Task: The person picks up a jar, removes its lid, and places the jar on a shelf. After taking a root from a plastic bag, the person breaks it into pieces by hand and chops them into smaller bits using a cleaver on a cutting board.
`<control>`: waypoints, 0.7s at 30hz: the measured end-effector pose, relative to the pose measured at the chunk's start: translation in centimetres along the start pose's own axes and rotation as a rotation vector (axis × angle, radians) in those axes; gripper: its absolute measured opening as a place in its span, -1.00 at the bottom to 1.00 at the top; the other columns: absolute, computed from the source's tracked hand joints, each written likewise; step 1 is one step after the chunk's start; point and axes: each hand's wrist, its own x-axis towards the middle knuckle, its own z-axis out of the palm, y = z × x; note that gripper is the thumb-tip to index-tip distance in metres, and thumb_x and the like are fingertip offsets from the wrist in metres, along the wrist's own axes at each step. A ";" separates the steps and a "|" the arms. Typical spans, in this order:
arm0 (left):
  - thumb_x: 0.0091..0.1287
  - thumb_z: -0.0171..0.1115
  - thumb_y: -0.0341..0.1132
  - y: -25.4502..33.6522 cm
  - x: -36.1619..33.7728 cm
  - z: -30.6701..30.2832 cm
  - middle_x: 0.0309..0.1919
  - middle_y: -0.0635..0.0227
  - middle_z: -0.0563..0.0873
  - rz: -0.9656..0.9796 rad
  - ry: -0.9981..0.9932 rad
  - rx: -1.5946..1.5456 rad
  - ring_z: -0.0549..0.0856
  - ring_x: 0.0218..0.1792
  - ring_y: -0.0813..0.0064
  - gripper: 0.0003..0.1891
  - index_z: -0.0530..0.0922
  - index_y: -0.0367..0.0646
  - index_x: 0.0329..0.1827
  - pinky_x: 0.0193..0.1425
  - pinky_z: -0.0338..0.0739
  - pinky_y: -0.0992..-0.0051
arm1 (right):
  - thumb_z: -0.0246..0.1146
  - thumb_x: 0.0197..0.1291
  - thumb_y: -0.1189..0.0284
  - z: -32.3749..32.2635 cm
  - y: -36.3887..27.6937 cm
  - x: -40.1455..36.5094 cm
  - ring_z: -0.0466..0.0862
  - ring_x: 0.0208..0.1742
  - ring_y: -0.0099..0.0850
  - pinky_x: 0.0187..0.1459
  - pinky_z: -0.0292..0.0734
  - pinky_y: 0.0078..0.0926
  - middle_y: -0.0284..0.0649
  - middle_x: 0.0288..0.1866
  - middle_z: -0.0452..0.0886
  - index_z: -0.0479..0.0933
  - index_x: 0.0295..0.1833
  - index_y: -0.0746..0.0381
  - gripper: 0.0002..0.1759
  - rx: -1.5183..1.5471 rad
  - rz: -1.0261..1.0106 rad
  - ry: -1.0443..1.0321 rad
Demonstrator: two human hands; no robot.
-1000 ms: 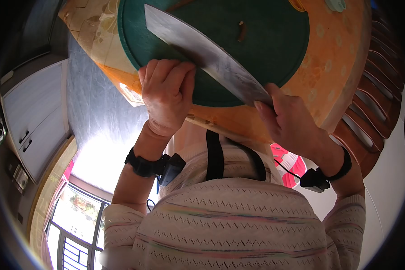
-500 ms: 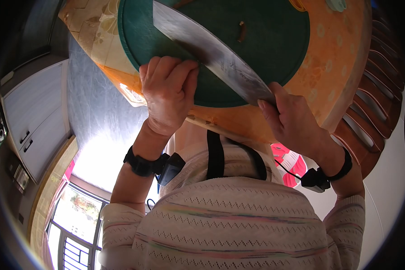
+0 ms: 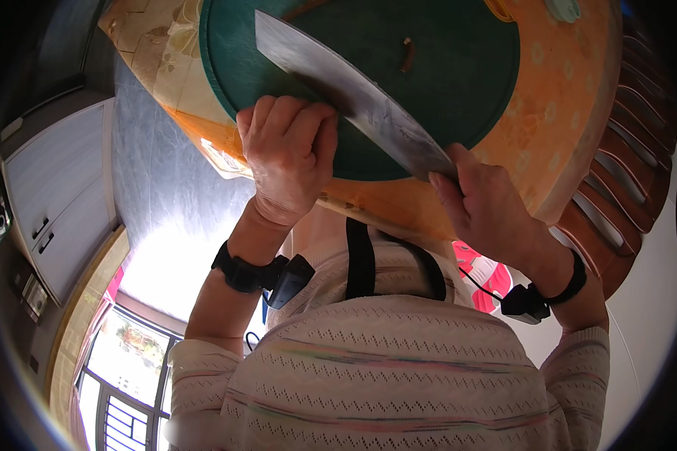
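A wide-bladed knife (image 3: 361,94) slants across the round green board (image 3: 466,83), its tip at the upper left. My right hand (image 3: 489,203) is wrapped round its handle. Beside the blade, over the board's near left edge, my left hand (image 3: 289,150) is closed with curled fingers; whatever it may hold is hidden beneath them. A small brown piece (image 3: 407,55) lies on the board beyond the blade. Another thin brown strip (image 3: 305,9) shows at the board's far side, partly cut off by the frame.
The board rests on a table with an orange patterned cloth (image 3: 538,113). A yellow object (image 3: 499,9) and a pale green item (image 3: 563,9) are at the far right. A brown slatted chair (image 3: 617,180) stands right of the table.
The knife's tip has dropped slightly toward me, and its handle end has shifted a little left. My left hand has moved slightly right, still closed.
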 end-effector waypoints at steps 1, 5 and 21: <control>0.00 0.37 -0.52 0.0 0.0 0.0 -0.43 0.43 0.64 0.000 -0.001 0.000 0.58 -0.34 0.39 -0.87 0.66 -0.11 -0.38 -0.17 0.36 0.43 | 0.14 0.29 0.50 0.1 0.0 0.0 0.55 -0.64 -0.06 -0.61 0.40 -0.20 -0.07 -0.69 0.45 0.33 -0.26 0.28 -0.87 0.000 0.002 0.001; 0.00 0.37 -0.52 0.0 0.0 0.1 -0.43 0.42 0.64 0.000 -0.007 -0.006 0.58 -0.34 0.38 -0.87 0.65 -0.12 -0.39 -0.17 0.36 0.43 | 0.13 0.29 0.50 0.6 0.3 0.3 0.55 -0.63 -0.05 -0.60 0.40 -0.20 -0.06 -0.68 0.46 0.32 -0.25 0.29 -0.87 -0.040 -0.051 0.009; -0.06 0.43 -0.50 -0.3 -0.5 0.1 -0.40 0.44 0.61 -0.034 0.039 -0.061 0.57 -0.31 0.38 -0.81 0.66 -0.08 -0.36 -0.14 0.37 0.41 | 0.15 0.28 0.49 -0.2 0.3 0.3 0.55 -0.65 -0.08 -0.61 0.41 -0.22 -0.09 -0.70 0.45 0.32 -0.23 0.27 -0.87 -0.033 -0.023 0.033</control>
